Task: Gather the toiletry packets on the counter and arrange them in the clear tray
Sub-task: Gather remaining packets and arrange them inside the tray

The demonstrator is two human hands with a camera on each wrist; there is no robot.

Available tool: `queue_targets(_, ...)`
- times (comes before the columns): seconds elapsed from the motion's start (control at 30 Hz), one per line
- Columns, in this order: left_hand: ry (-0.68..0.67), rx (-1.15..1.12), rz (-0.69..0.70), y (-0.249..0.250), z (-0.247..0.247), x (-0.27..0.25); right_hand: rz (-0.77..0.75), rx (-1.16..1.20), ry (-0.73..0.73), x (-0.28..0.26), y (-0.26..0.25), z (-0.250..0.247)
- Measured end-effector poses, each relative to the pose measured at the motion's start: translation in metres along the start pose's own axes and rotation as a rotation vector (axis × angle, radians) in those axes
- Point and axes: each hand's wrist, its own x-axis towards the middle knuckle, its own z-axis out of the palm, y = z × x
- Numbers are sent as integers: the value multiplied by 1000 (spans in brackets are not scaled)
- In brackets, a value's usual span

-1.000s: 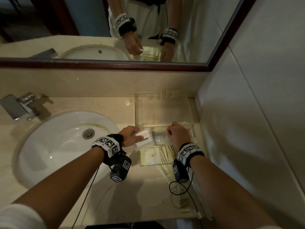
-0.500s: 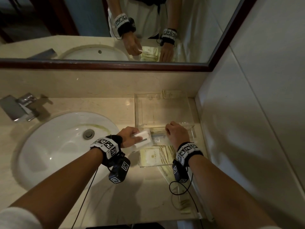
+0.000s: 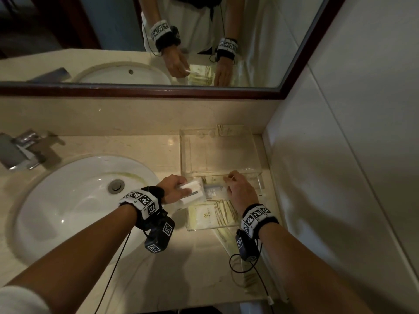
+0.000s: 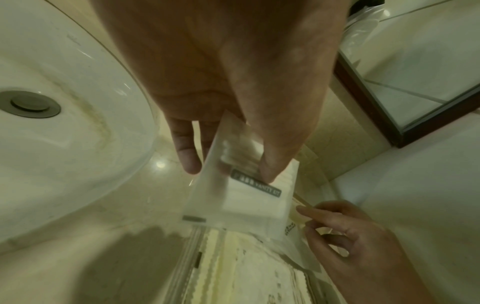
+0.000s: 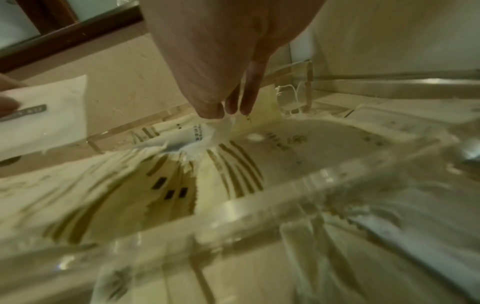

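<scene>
The left hand [image 4: 233, 72] pinched a light, floppy vanity packet [image 4: 244, 197] by its upper edge, while the right hand's [image 3: 240, 191] fingers [image 5: 210, 107] nipped a thin sachet [image 5: 207, 135].

We're looking down at a beige marble counter [image 3: 140, 146] with a white oval sink [image 3: 74, 200] sunk into it, drain [image 3: 116, 186] near the middle. A chrome faucet [image 3: 20, 148] sits left of the sink. Behind the sink runs a low marble backsplash [image 3: 136, 114], then a dark-wood-framed mirror [image 3: 90, 41]. Right of the sink, pale wall tiles [image 3: 351, 155] catch soft, dim light.
</scene>
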Motion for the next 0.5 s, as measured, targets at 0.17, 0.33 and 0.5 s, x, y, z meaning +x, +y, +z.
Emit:
queue_targets(0.17,-13,-8,0,0,1,-1,25,4,-28,-1,0,-1)
queue_targets(0.33,-10,-10,-6,-2,0,-3,-26,7,-123,0,4,0)
queue_targets(0.5,0,-10,0,-4,-3,-5,5,64,-186,4,4,-2)
